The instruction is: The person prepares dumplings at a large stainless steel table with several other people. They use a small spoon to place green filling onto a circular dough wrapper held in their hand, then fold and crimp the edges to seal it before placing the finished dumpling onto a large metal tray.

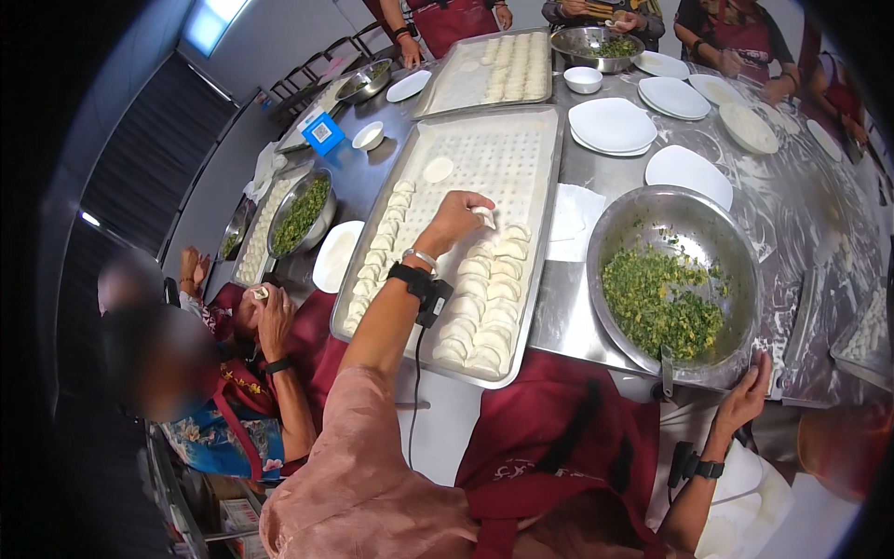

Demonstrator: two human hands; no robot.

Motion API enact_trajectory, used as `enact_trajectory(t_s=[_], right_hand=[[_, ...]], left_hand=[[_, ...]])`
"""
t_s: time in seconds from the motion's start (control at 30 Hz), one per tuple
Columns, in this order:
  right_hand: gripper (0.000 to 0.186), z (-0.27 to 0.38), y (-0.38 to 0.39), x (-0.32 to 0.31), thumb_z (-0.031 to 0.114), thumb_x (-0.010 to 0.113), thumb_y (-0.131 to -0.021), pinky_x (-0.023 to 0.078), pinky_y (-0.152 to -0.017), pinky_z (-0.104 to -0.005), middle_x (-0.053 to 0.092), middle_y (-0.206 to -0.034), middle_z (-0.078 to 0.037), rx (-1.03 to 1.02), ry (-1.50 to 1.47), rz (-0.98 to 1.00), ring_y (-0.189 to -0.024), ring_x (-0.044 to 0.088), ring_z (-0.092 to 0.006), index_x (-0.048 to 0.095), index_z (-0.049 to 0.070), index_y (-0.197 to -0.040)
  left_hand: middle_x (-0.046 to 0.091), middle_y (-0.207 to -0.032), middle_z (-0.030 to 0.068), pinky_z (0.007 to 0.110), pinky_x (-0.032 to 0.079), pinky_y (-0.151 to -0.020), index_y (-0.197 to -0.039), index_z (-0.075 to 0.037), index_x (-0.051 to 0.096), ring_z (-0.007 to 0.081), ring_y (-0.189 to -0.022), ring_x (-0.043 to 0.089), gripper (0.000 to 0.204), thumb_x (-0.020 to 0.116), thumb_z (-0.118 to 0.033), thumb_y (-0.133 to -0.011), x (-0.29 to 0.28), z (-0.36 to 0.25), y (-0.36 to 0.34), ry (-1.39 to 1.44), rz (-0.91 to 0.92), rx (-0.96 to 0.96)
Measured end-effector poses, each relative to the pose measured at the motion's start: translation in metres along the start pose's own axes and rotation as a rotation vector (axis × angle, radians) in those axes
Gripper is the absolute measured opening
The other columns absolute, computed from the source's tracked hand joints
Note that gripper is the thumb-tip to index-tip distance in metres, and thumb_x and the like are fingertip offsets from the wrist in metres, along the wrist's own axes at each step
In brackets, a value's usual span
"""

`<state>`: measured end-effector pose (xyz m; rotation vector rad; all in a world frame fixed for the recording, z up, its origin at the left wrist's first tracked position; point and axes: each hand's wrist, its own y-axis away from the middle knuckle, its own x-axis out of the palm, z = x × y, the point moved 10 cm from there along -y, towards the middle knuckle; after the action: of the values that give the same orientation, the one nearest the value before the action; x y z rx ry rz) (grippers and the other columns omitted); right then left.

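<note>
My left hand (456,220) is over a metal tray (549,158), pinching a white dumpling (484,217) at the top of the rows. Below it, rows of folded dumplings (484,307) fill the near right part of this tray, with another line along its left side. A round dough wrapper (438,170) lies flat farther up the tray. My right hand (748,395) is beside the table's front edge, fingers stretched out, holding nothing I can see. Near it stands a large steel bowl (610,224) of chopped green and yellow filling (661,303), a metal utensil handle (666,373) at its near rim.
White plates (610,124) and a small white bowl (584,80) stand farther back. Another dumpling tray (438,88) lies beyond mine. At left, a co-worker's hand (270,317) holds a small pale piece near a filling bowl (321,224). Other people work across the floured table (792,196).
</note>
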<state>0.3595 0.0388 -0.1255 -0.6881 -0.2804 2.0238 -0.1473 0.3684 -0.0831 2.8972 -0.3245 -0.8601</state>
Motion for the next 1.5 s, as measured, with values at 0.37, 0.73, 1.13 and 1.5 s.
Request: enact_trajectory(t_s=[0.37, 0.73, 1.13, 1.5], right_hand=[[0.028, 0.031, 0.006, 0.014, 0.001, 0.051, -0.093, 0.042, -0.094, -0.0372, 0.062, -0.115, -0.015, -0.280, 0.334, 0.023, -0.106, 0.057, -0.0297, 0.060, 0.001, -0.119], [0.035, 0.019, 0.003, 0.015, -0.007, 0.049, -0.088, 0.040, -0.096, -0.0369, 0.060, -0.114, -0.015, -0.257, 0.307, 0.047, -0.108, 0.054, -0.0295, 0.058, 0.001, -0.121], [0.038, 0.034, 0.013, 0.014, -0.011, 0.047, -0.084, 0.041, -0.094, -0.0378, 0.061, -0.109, -0.017, -0.289, 0.251, 0.011, -0.103, 0.056, -0.0314, 0.060, 0.001, -0.118], [0.041, 0.044, -0.002, 0.026, -0.009, 0.049, -0.071, 0.044, -0.091, -0.0437, 0.064, -0.103, -0.019, -0.326, 0.253, 0.055, -0.100, 0.057, -0.0358, 0.063, 0.000, -0.108]], left_hand=[[0.060, -0.071, 0.0020, 0.023, 0.044, -0.056, -0.099, 0.002, 0.069, 0.0083, -0.061, 0.055, 0.029, 0.056, 0.005, -0.073, 0.018, 0.017, -0.001, -0.047, 0.116, -0.062], [0.065, -0.080, 0.0059, 0.023, 0.048, -0.063, -0.102, 0.003, 0.069, 0.0104, -0.068, 0.059, 0.032, 0.054, 0.005, -0.073, 0.027, 0.019, -0.003, -0.041, 0.174, -0.025], [0.069, -0.089, 0.0156, 0.032, 0.052, -0.077, -0.095, -0.005, 0.072, 0.0265, -0.081, 0.066, 0.031, 0.055, 0.003, -0.070, 0.016, 0.002, -0.002, -0.556, -0.014, 0.334], [0.060, -0.118, 0.0195, 0.038, 0.045, -0.095, -0.118, 0.001, 0.058, 0.0326, -0.112, 0.057, 0.043, 0.063, 0.003, -0.075, -0.028, -0.032, 0.015, -0.544, -0.307, 0.572]])
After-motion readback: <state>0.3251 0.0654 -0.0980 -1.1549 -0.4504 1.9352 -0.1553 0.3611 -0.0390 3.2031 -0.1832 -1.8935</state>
